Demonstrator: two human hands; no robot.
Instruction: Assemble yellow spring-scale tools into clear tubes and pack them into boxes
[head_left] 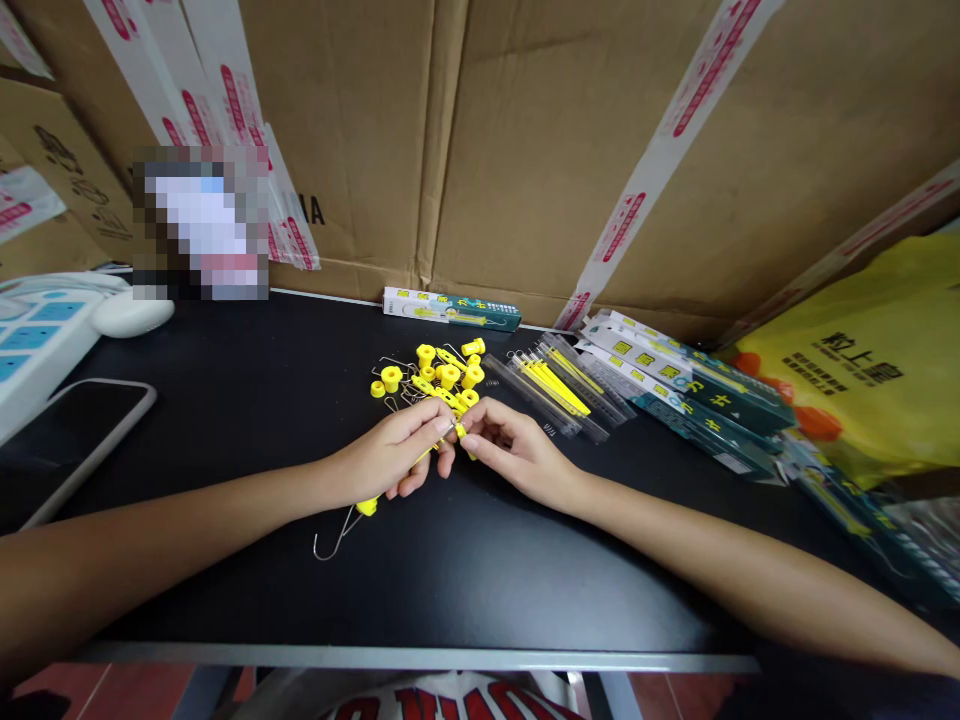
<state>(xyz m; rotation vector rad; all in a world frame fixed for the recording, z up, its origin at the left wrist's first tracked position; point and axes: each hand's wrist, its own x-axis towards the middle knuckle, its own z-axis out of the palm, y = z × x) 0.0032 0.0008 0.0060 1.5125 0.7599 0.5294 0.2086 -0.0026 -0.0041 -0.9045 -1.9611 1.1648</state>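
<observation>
My left hand (409,445) is closed on a thin yellow strip, most of it hidden by the fingers. Below that hand sticks out a yellow cap (367,507) with a long metal hook (330,552), seemingly on the same piece. My right hand (517,450) pinches a small yellow part (460,431) right against my left fingertips. Just beyond both hands lies a pile of yellow plastic caps (448,376), mixed with metal hooks. To the right of the pile are yellow strips (555,385) and clear plastic tubes (536,395), with small springs (548,431) near them.
One printed box (451,310) lies at the back against large cardboard (525,150). More printed boxes (690,385) are stacked at right, beside a yellow bag (862,350). A phone (71,440), a power strip (41,335) and a white rounded object (133,312) occupy the left.
</observation>
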